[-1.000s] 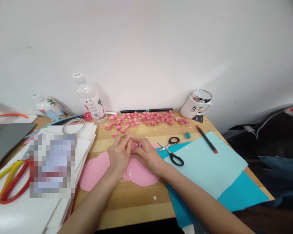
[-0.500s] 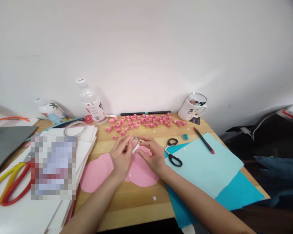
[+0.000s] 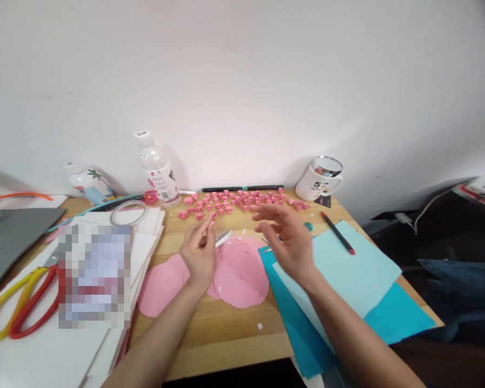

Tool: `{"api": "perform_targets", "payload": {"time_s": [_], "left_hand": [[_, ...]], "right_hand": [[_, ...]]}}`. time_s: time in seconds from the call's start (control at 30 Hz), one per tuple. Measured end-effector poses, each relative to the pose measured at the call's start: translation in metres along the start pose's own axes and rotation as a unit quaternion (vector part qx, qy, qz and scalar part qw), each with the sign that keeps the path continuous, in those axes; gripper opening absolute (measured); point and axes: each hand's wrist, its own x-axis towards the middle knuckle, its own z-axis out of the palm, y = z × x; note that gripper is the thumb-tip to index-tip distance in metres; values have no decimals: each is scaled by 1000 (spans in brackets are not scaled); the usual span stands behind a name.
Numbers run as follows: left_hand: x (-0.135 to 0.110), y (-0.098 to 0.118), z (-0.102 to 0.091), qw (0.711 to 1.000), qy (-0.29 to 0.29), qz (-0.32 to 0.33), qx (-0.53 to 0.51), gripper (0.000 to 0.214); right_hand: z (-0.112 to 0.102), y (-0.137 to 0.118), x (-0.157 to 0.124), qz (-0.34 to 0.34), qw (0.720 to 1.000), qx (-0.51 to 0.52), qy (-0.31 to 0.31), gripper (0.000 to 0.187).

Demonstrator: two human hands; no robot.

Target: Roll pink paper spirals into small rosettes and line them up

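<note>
Above the middle of a wooden desk (image 3: 226, 334), the person's left hand (image 3: 197, 254) is closed in a pinch on the edge of a small white tape roll (image 3: 223, 237), which tilts just right of the fingertips. Directly under that grip lies pink paper (image 3: 240, 275) cut in rounded lobes, dotted with a few white scraps. To the right of the roll and apart from it, the right hand (image 3: 288, 240) hovers open, fingers spread and holding nothing, above the corner of 2 overlapping blue sheets (image 3: 355, 269). Beyond both hands, near the wall, dozens of tiny pink paper rolls (image 3: 236, 200) are scattered, with a black pen (image 3: 242, 188) behind them. A red pencil (image 3: 338, 233) lies just right of the right hand, and a white mug (image 3: 320, 182) stands farther back. Left of the grip sit stacked white sheets (image 3: 145, 242) carrying a larger tape ring (image 3: 117, 221), with a clear bottle (image 3: 157, 171) behind.
</note>
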Motion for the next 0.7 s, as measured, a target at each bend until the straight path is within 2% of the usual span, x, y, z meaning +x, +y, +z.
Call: {"api": "perform_targets", "payload": {"time_s": [0.03, 0.1, 0.17, 0.27, 0.33, 0.4, 0.5, 0.7], "left_hand": [[0, 0, 0, 1000, 1, 2, -2, 23], [1, -1, 1, 1000, 3, 8, -5, 22], [1, 0, 1, 1000, 13, 15, -1, 21], [2, 0, 2, 1000, 20, 20, 4, 19], [2, -1, 2, 1000, 19, 15, 3, 19], [2, -1, 3, 1000, 17, 8, -1, 20], [2, 2, 3, 1000, 15, -3, -5, 20], [1, 6, 2, 997, -4, -65, -32, 22]], "right_hand": [[-11, -3, 4, 7, 1000, -22, 12, 21], [-34, -4, 7, 32, 996, -87, -2, 19], [-54, 2, 5, 60, 979, -179, -75, 25], [-71, 18, -8, 96, 903, -337, -249, 48], [-73, 30, -17, 117, 848, -405, -321, 56], [-71, 41, -23, 113, 817, -454, -336, 61], [-67, 52, -25, 77, 797, -511, -314, 62], [-71, 53, -16, 32, 791, -528, -306, 51]]}}
